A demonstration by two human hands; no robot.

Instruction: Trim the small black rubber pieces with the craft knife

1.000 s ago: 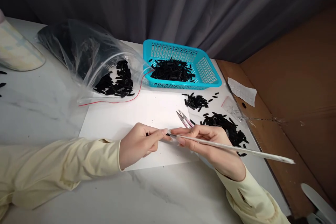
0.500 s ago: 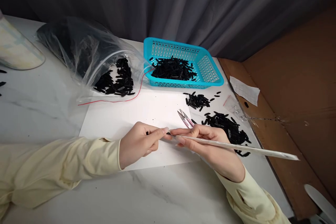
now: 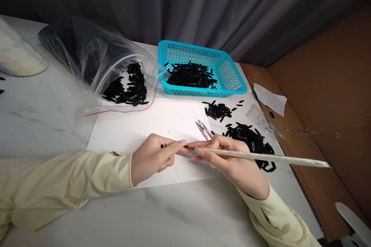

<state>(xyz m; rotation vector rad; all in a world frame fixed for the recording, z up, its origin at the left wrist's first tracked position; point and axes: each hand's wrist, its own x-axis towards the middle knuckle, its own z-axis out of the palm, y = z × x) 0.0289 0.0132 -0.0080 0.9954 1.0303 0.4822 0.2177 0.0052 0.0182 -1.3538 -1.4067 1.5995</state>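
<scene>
My left hand [image 3: 153, 157] pinches a small black piece between thumb and fingers over a white sheet of paper [image 3: 145, 131]. My right hand [image 3: 228, 160] holds a long thin white stick [image 3: 269, 158] whose tip meets the left fingertips; the stick runs out to the right past the table edge. The same hand also grips small pink-handled snips [image 3: 204, 130], blades pointing up and away. A pile of black pieces [image 3: 252, 144] lies just behind my right hand.
A turquoise basket [image 3: 232, 79] of black pieces stands at the back. A clear plastic bag [image 3: 95, 61] spills more pieces at the left. A smaller black heap [image 3: 217, 110], a paper slip [image 3: 269, 99] and a brown board [image 3: 324, 96] are on the right.
The far end of the stick has lifted slightly and swung a little to the right. Both hands stay together at the same spot on the paper.
</scene>
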